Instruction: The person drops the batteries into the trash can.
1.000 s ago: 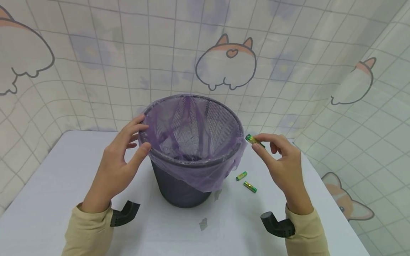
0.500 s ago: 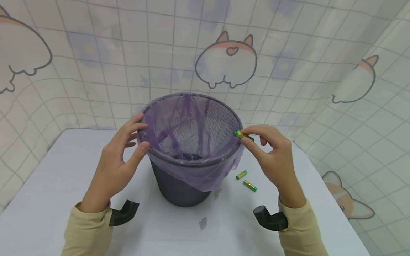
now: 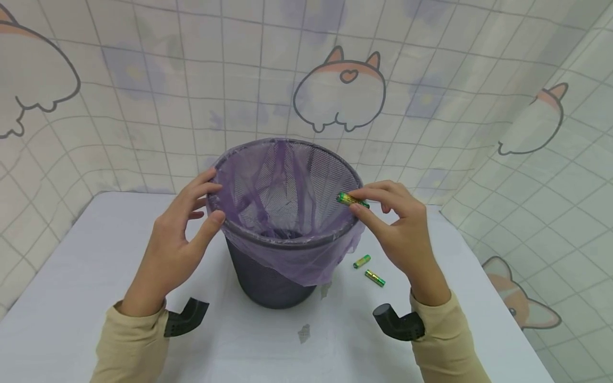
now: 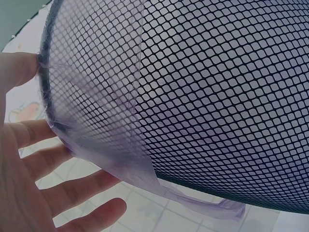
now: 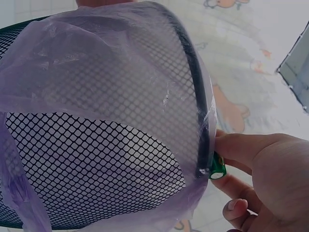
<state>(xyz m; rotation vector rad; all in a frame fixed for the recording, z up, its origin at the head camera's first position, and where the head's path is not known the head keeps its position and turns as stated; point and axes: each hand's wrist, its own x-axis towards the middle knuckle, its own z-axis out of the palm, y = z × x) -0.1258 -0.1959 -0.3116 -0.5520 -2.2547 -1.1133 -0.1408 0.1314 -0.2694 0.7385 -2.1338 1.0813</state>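
A dark mesh wastebasket (image 3: 273, 287) stands upright, lined with a thin purple bin bag (image 3: 306, 268) folded over its rim. At the basket's left side, my left hand (image 3: 174, 247) rests fingertips and thumb on the rim, its fingers spread and fairly straight in the left wrist view. Between thumb and forefinger, my right hand (image 3: 407, 234) pinches a green and gold battery (image 3: 346, 199) at the right rim, with its left end reaching over the opening. Just the end of that battery (image 5: 218, 168) shows in the right wrist view. Two similar batteries (image 3: 362, 261) lie on the table, right of the basket.
The white table (image 3: 230, 351) has a small torn grey patch (image 3: 304, 334) in front of the basket. A tile-patterned curtain (image 3: 201, 96) with cartoon dogs hangs behind and to the right. Each wrist carries a black camera mount (image 3: 398, 323).
My right hand has carried the battery leftward and slightly up, from outside the basket to over its right rim. The left hand and the two table batteries have stayed put.
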